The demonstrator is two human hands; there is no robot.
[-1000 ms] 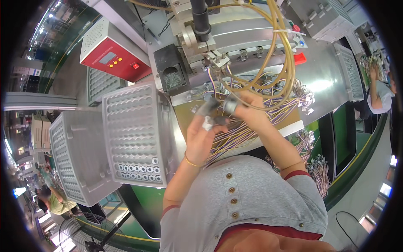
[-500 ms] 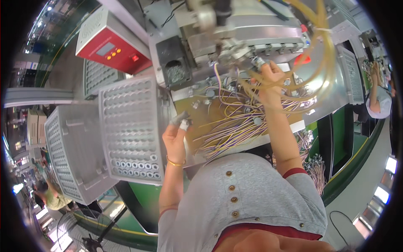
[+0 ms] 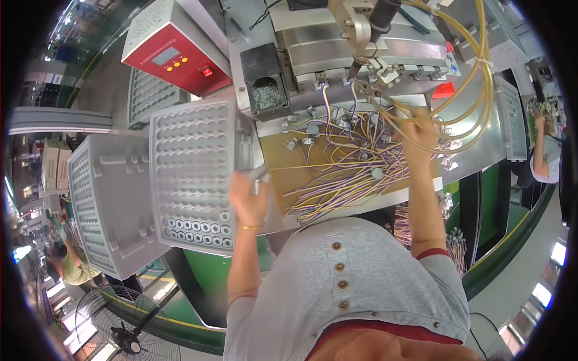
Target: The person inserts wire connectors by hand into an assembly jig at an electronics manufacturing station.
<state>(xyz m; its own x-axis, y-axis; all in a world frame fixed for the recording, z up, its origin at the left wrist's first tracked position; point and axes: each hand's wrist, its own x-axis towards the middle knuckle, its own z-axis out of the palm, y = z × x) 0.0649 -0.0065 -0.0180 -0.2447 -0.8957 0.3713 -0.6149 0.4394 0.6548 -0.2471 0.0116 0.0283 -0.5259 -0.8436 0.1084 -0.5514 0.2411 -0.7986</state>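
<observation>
My left hand is closed, with a small grey part showing at its fingertips, beside the right edge of a grey tray. My right hand is over the far right of a heap of yellow and purple wires with small metal-looking ends. Motion blur and yellowish tubes crossing in front hide its fingers. Past the heap stands a metal fixture; two wired parts, one a small connector, sit along its near edge, their wires hanging toward me.
A black box with small clear pieces in its round opening stands left of the fixture. The machine head hangs above the fixture. A red and white control box stands at the far left. Another grey tray leans left; a fan is lower left.
My right hand has come back from the fixture edge toward the right side of the wire heap. My left hand has moved slightly up; the white piece in its fingers no longer shows clearly.
</observation>
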